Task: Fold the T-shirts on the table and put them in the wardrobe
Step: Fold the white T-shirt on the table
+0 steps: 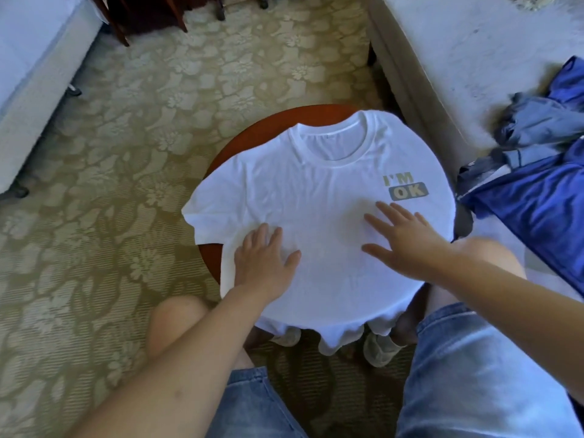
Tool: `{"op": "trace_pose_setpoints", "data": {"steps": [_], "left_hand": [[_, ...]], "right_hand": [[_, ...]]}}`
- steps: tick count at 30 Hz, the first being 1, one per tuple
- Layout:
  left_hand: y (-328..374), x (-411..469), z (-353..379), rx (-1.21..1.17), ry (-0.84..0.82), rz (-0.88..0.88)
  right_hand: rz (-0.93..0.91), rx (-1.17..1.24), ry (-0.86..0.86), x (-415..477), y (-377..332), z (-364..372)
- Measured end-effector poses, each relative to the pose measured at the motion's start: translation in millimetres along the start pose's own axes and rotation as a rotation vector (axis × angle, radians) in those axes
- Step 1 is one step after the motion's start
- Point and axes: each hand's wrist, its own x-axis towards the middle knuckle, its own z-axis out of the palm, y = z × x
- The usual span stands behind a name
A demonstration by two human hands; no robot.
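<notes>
Grip wide on both sides: our left hand and right hand press flat, fingers spread, on the white T-shirt, which lies face-up over the round red-brown desk. Its chest print reads "I'M OK". Crumpled blue clothes lie on the bed to our right, and floral carpet is underfoot.

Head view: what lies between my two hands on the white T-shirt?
Only bare white T-shirt fabric between the left hand and right hand, head view.
</notes>
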Motion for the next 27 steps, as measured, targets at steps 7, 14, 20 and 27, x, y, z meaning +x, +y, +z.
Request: {"op": "trace_pose_setpoints", "data": {"steps": [7, 14, 20, 27], "left_hand": [[-35, 30, -9, -0.124, 0.329, -0.160], [-76, 58, -19, -0.322, 0.437, -0.471], [-67, 69, -22, -0.555, 0.483, -0.606], [-65, 80, -20, -0.698, 0.448, -0.526]], "right_hand": [[-0.045, 0.021, 0.043, 48, -50, -9], [0.017, 0.055, 0.018, 129, -96, 2], [0.101, 0.044, 0.128, 144, -78, 1], [0.109, 0.017, 0.117, 148, -66, -6]]}}
